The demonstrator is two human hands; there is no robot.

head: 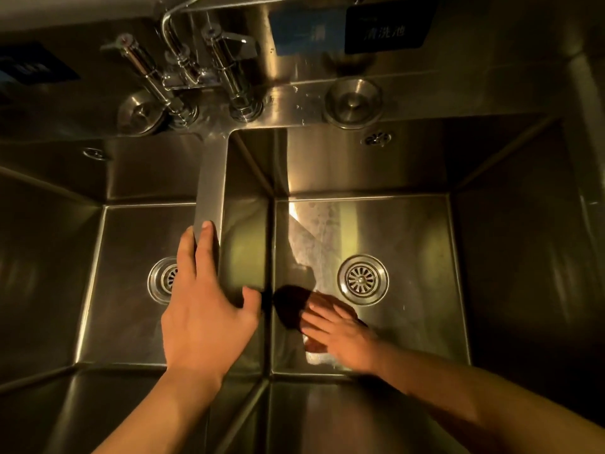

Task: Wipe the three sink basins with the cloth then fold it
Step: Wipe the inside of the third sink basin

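The left hand rests on the divider between 2 steel basins, its fingers laid loosely together along the top of that strip and the thumb spread apart over the divider's right edge. It holds nothing.

The right hand is down in the right basin, palm flat, fingers stretched out and slightly spread, pressing on a dark cloth. The cloth lies bunched on the basin floor, under and just beyond those fingertips, near the basin's left wall. Its exact shape is hard to tell in the dim light.

A round drain sits just past the right fingertips, to their right and apart from the cloth. A pale wet smear runs on the floor beyond the cloth. In the left basin, another drain is partly hidden beside the left hand's fingers. Well beyond both hands, the taps stand on the back ledge.
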